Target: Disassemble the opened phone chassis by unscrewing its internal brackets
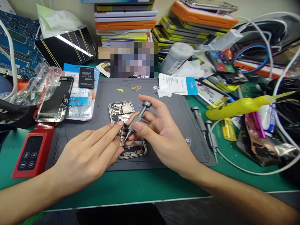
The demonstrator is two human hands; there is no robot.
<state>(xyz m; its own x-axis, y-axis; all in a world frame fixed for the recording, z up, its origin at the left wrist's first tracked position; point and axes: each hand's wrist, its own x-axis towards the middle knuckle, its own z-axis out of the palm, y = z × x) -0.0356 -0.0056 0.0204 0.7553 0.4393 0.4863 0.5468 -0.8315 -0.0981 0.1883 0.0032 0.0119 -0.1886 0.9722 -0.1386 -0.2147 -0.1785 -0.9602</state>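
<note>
An opened smartphone [121,107] with its inner parts exposed lies on the dark grey work mat [164,159]. My left hand [90,151] reaches over the phone's left edge, its fingers close together against the phone; their undersides are hidden. In my right hand [161,134] is a grey precision screwdriver [138,117], tilted and gripped between thumb and fingers. Its tip points down into the lower half of the phone, close to my left fingertips. My hands cover the phone's middle.
Small parts, including a brown-gold piece [137,88], lie beyond the phone. Two more screwdrivers [212,139] rest at the mat's right edge, near a yellow tool [239,107]. At left are a removed screen [55,100], a phone battery [86,77] and a red device [32,151].
</note>
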